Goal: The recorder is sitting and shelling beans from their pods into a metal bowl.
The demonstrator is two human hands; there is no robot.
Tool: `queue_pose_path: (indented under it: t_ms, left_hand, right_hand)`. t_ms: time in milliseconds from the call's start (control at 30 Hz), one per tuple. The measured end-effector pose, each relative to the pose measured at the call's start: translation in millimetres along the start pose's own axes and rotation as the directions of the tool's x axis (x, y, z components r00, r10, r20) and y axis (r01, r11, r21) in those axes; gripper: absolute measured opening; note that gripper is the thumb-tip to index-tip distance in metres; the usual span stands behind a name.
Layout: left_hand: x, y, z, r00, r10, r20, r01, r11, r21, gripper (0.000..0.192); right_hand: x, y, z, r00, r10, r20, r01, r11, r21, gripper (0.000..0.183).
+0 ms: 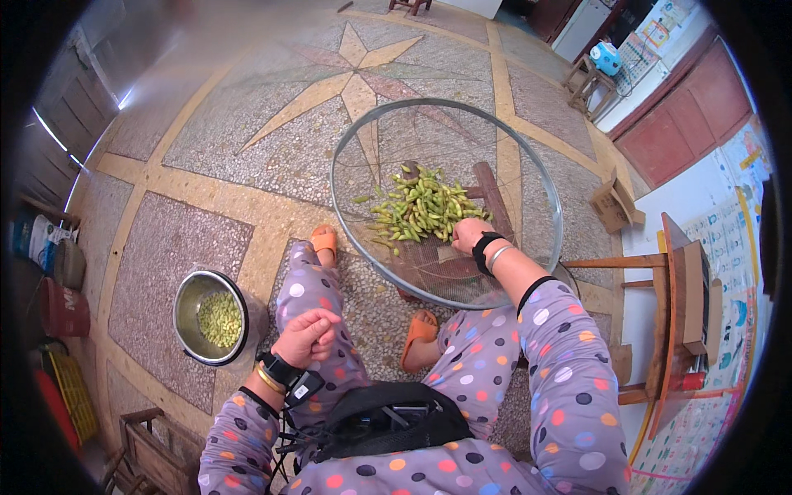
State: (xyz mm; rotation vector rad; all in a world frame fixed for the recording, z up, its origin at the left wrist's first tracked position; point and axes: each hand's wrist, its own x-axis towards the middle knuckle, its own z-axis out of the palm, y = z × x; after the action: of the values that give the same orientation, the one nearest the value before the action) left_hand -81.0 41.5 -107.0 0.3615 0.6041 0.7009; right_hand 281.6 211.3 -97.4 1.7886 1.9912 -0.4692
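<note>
A heap of green bean pods [424,204] lies on a round mesh sieve with a metal rim [335,179], which rests on a dark red wooden stool [492,192]. My right hand [471,235] reaches in at the near right edge of the heap; its fingertips are hidden among the pods, so a grip cannot be made out. My left hand [307,337] is held above my left thigh, thumb over curled fingers; whether something small is inside does not show. At the left, a metal pail [184,309] on the floor holds shelled green beans [220,318].
A wooden chair [659,309] bearing a cardboard box [694,297] stands at the right, with an open carton [614,201] beyond it. A small wooden stool [154,451] is at the lower left. Red and yellow containers line the left edge. A black waist bag [396,421] sits at my lap.
</note>
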Motion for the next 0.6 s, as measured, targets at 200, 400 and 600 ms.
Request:
queue_pose_path:
  t_ms: [200,400,600]
  left_hand:
    - [1.8,0.7,2.4,1.000,-0.018,-0.002,0.018,1.000,-0.011,0.016]
    - [5.6,-1.3,3.6,1.000,-0.008,0.028,0.008,1.000,-0.004,0.017]
    - [6.5,-5.2,5.0,0.999,0.012,0.042,-0.013,1.000,0.024,0.019]
  right_hand:
    - [11.7,-1.7,12.3,0.995,0.090,0.041,-0.087,0.995,-0.054,0.029]
    - [17.4,5.0,18.5,0.999,0.049,-0.020,-0.050,0.998,-0.031,0.021]
    - [-16.7,8.4,-7.6,0.970,-0.104,-0.220,0.206,0.832,0.514,0.016]
